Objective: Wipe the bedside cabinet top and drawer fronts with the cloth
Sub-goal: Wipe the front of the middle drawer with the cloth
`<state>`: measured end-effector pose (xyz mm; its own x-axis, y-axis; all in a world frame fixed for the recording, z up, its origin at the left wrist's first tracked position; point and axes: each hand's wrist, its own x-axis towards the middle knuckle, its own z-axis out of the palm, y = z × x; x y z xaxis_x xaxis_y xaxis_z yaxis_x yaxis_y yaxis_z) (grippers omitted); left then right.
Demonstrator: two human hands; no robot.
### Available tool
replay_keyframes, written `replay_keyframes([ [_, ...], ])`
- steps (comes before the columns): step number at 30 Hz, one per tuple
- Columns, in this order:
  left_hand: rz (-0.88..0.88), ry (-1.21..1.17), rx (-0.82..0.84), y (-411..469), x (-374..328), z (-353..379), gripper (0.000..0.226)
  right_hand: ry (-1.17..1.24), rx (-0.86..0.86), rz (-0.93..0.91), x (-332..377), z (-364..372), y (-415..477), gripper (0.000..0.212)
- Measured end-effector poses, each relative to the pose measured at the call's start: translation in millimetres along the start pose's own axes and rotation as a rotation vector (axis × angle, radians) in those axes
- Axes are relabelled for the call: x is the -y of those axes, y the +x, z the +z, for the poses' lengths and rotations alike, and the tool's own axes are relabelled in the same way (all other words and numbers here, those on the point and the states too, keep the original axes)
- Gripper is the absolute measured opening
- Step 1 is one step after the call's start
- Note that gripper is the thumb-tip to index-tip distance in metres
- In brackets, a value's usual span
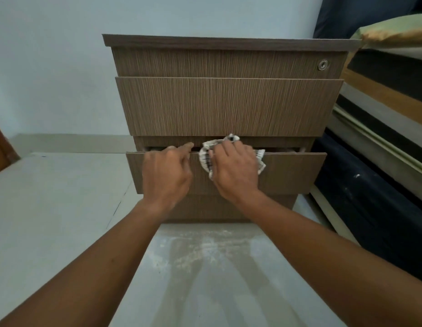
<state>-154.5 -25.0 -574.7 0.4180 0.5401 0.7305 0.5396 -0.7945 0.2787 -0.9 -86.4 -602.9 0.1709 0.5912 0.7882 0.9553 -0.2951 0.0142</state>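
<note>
Forearms: both reach to the lower drawer (288, 172).
Left hand (166, 171): fingertips hooked over the drawer's top edge.
Right hand (233, 172): flat, pressing cloth (206, 159) on the drawer's front.
Cloth: soft, light; best bunched under the palm.

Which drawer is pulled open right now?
The lower drawer, under both hands: a dark gap shows above its front. The middle drawer and the keyhole drawer sit shut.

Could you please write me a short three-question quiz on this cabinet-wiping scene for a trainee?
1. True or false: the lower drawer is pulled slightly open.
2. Which hand presses the cloth against it: A left, B right?
3. Fill in: the keyhole sits on the ___ drawer front.

Key: 1 true. 2 B, the right hand; the left hand grips the drawer's upper edge. 3 top.
</note>
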Motion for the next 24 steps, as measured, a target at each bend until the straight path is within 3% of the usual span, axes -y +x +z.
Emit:
replay_keyframes([
  [2, -0.213, -0.09, -0.095, -2, 11, -8, 0.035, 0.015, 0.001, -0.068, 31, 10, 10, 0.016],
  [4, -0.629, -0.215, -0.187, 2, 31, -18, 0.039, 0.053, 0.017, -0.117, 59, 17, 19, 0.01],
  [6, -1.066, -0.644, -0.209, 10, 56, -32, 0.041, 0.091, 0.045, -0.163, 85, 23, 28, 0.011],
  [7, -1.166, -0.903, -0.158, 13, 67, -37, 0.042, 0.1, 0.055, -0.188, 97, 26, 31, 0.012],
  [10, -1.121, -1.283, 0.096, 8, 87, -46, 0.062, 0.087, 0.02, -0.243, 130, 38, 42, 0.018],
  [13, -1.077, -1.399, 0.162, 2, 98, -50, 0.078, 0.084, -0.048, -0.299, 153, 53, 44, 0.011],
  [15, -1.049, -1.502, 0.179, -2, 106, -52, 0.084, 0.093, -0.076, -0.351, 159, 62, 41, 0.018],
  [20, -0.958, -1.509, 0.242, -1, 116, -44, 0.096, -0.005, -0.153, -0.481, 147, 87, 8, 0.049],
  [24, -0.953, -1.475, 0.197, -2, 115, -39, 0.091, -0.158, -0.009, -0.677, 117, 98, -32, 0.059],
])
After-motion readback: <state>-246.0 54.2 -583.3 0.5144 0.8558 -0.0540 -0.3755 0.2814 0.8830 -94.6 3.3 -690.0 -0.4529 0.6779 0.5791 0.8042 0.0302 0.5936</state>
